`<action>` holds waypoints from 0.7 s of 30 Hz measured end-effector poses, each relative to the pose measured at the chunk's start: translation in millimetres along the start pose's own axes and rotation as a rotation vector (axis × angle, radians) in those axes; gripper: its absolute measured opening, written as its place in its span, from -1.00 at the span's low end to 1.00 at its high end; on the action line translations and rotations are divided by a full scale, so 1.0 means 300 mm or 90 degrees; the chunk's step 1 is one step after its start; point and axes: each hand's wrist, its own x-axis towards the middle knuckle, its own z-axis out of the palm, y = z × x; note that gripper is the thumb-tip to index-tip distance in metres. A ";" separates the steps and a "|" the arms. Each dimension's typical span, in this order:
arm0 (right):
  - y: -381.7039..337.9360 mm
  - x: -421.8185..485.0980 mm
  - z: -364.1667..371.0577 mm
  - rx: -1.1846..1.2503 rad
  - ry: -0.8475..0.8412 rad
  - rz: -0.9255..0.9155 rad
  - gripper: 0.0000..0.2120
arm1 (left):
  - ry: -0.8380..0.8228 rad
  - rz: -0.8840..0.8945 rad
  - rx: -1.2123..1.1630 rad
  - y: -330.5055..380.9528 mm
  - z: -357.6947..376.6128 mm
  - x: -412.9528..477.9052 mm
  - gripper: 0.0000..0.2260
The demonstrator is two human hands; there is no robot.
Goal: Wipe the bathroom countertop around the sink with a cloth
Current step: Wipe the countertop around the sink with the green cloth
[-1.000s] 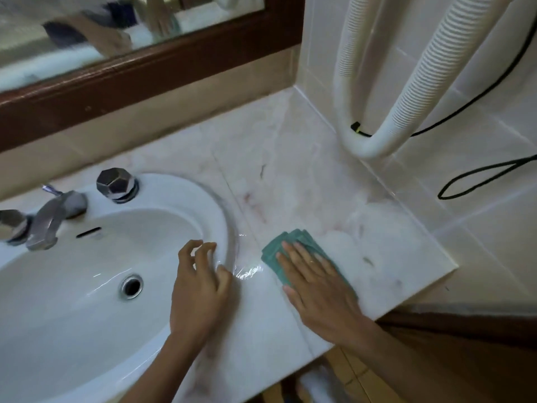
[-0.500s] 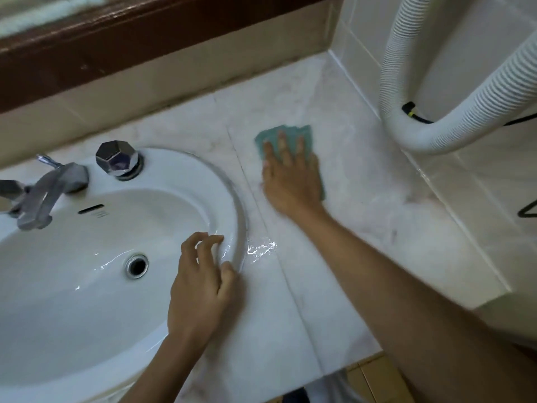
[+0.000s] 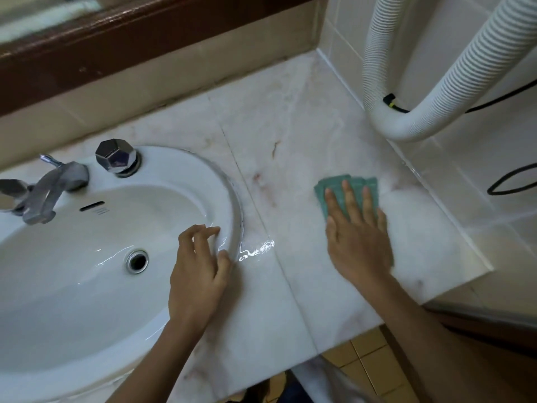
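Observation:
A folded teal cloth [image 3: 334, 186] lies flat on the pale marble countertop [image 3: 290, 135], right of the white oval sink [image 3: 72, 286]. My right hand [image 3: 359, 237] presses down on the cloth with straight, spread fingers; most of the cloth is hidden under my palm. My left hand [image 3: 197, 274] rests on the sink's right rim, fingers bent over the edge into the basin and holding nothing. A small wet patch [image 3: 257, 250] glints on the counter between my two hands.
A chrome tap [image 3: 46, 190] and a faceted chrome knob [image 3: 116, 155] stand at the sink's back. A white ribbed hose [image 3: 406, 123] loops down the tiled right wall, with a black cable [image 3: 508, 181] beside it. A dark wooden mirror frame [image 3: 116, 39] runs along the back wall.
My right hand slid the cloth from the near right edge up toward the back wall, then back toward me and to the right. My left hand stayed on the sink rim.

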 end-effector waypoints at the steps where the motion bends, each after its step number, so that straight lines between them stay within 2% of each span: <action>1: -0.047 0.030 0.006 0.013 0.003 0.037 -0.45 | 0.000 0.000 -0.001 0.001 -0.001 -0.001 -0.66; 4: -0.221 -0.021 0.030 0.050 0.010 0.054 -0.41 | 0.001 -0.008 -0.029 0.000 -0.004 0.000 -0.67; 8: -0.389 -0.363 0.075 0.066 -0.033 -0.148 -0.39 | 0.002 -0.028 -0.072 -0.001 -0.009 -0.004 -0.66; 11: -0.282 -0.515 0.071 0.039 -0.087 -0.288 -0.39 | -0.002 -0.034 -0.109 -0.004 -0.015 -0.012 -0.67; 13: -0.131 -0.506 0.049 0.023 -0.104 -0.314 -0.42 | 0.006 -0.045 -0.110 -0.008 -0.016 -0.017 -0.70; 15: 0.020 -0.431 0.024 0.000 -0.075 -0.248 -0.43 | 0.008 -0.062 -0.103 -0.010 -0.012 -0.019 -0.71; 17: 0.116 -0.313 -0.007 -0.007 -0.065 -0.131 -0.44 | 0.013 -0.064 -0.113 -0.008 -0.012 -0.018 -0.71; 21: 0.062 -0.103 -0.026 0.010 -0.041 0.052 -0.47 | 0.028 -0.063 -0.123 -0.013 -0.015 -0.028 -0.70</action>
